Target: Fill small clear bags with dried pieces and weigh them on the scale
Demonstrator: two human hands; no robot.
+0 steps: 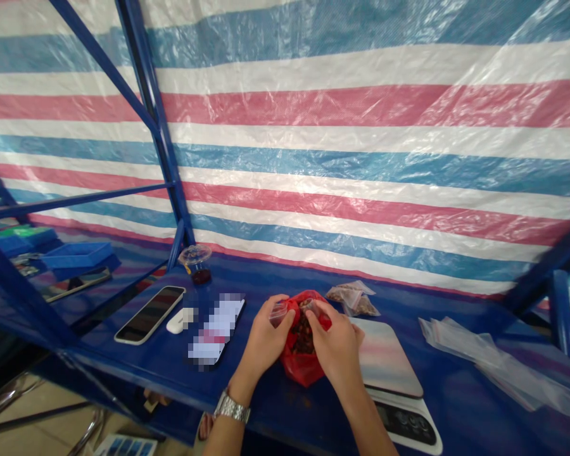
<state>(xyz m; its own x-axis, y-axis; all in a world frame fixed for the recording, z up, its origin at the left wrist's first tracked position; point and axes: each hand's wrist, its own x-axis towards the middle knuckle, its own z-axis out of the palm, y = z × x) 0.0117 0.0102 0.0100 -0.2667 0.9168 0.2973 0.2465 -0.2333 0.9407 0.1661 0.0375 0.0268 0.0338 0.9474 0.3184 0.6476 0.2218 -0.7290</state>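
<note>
My left hand [262,337] and my right hand [335,347] are together over a red plastic bag [304,354] on the blue shelf top [266,386]. The bag's mouth is open and dark brown pieces [304,332] fill it. My left fingers pinch a small transparent plastic cup [278,313] at the bag's mouth. My right fingers grip the bag's rim near a transparent piece [312,308], whose shape is unclear. A white digital kitchen scale [384,358] lies just right of the bag, partly under my right forearm. A metal wristwatch [232,406] sits on my left wrist.
Left of the hands lie a smartphone [149,315], a white earbud case [177,322] and a pixelated card [216,329]. Behind are small brown-filled bags [354,299] and a lidded jar [194,263]. Transparent bags [498,364] lie right; blue trays [78,259] sit left.
</note>
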